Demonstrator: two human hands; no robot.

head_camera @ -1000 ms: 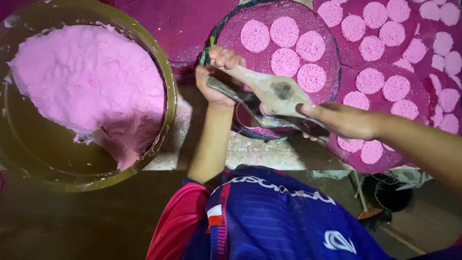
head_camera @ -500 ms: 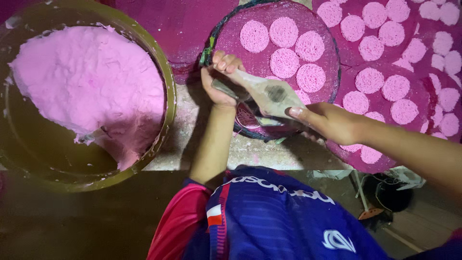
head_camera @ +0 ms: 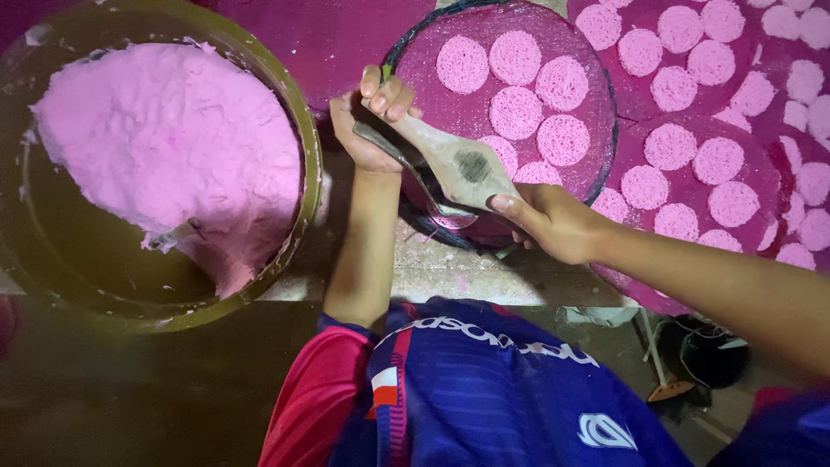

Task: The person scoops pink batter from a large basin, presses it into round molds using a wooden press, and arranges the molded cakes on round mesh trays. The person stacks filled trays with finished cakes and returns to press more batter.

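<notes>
My left hand (head_camera: 367, 130) is closed around the narrow end of a pale wooden paddle (head_camera: 458, 164), and a thin metal spoon handle (head_camera: 402, 164) passes under the same hand. My right hand (head_camera: 553, 223) is curled at the spoon's bowl end (head_camera: 450, 216), its thumb touching the paddle's wide end. Both hands are over the near edge of a round dark-rimmed tray (head_camera: 596, 78) that holds several flat pink discs (head_camera: 516, 112). How the right fingers grip underneath is hidden.
A large olive-green bowl (head_camera: 303, 186) at the left holds a mound of pink dough (head_camera: 164, 147). More magenta trays with pink discs (head_camera: 718, 173) lie at the right. A pale speckled ledge (head_camera: 450, 268) runs below the trays. My blue and red shirt (head_camera: 467, 389) fills the bottom.
My right hand has slid left along the tools until its thumb meets the paddle's wide end. My left hand has barely moved.
</notes>
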